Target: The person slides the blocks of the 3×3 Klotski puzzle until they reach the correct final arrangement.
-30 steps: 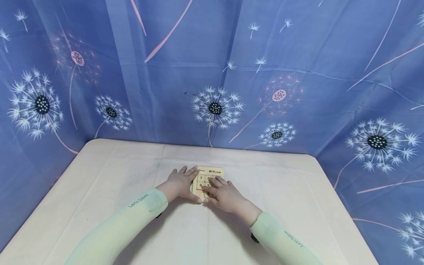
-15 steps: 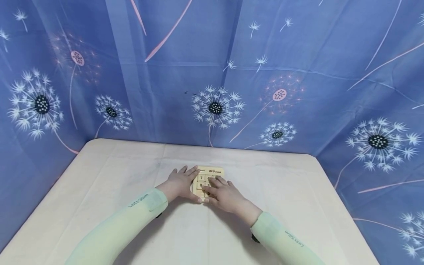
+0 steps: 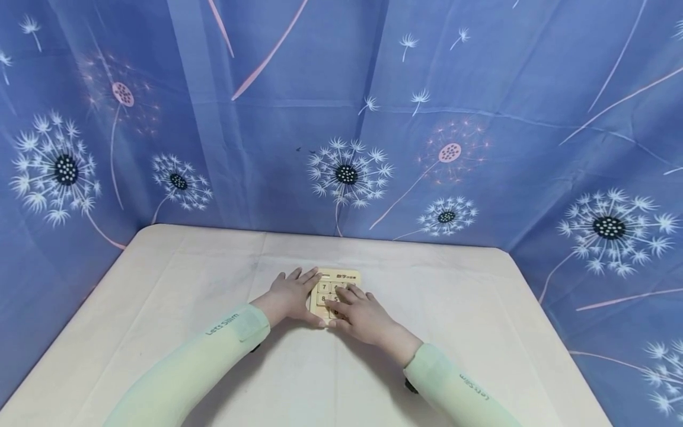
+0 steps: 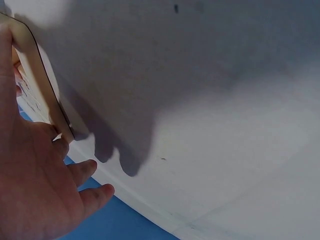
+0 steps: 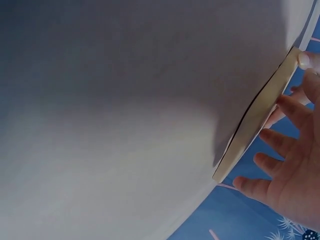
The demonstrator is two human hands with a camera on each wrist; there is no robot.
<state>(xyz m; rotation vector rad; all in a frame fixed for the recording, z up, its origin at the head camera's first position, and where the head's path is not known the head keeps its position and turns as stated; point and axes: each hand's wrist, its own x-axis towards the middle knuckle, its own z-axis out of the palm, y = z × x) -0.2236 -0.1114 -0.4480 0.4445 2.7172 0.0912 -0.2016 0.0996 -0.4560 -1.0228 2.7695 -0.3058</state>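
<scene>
A pale wooden number sliding puzzle (image 3: 333, 274) lies on the table, its square tiles (image 3: 323, 287) bearing printed digits such as 7, 8 and 5. My left hand (image 3: 290, 298) spans its left side, index fingertip at the top edge and thumb at the near edge, holding the frame. From the right, my right hand (image 3: 368, 317) reaches over the tiles with fingers extended and its thumb at the near edge. It covers the puzzle's right part. Both wrist views show the frame side-on, beside the left hand (image 4: 40, 180) and the spread right fingers (image 5: 282, 142).
A cream cloth covers the table (image 3: 213, 261), which has rounded far corners. Blue curtains (image 3: 277, 166) with dandelion prints stand behind it and on both sides. Light green sleeves cover both forearms.
</scene>
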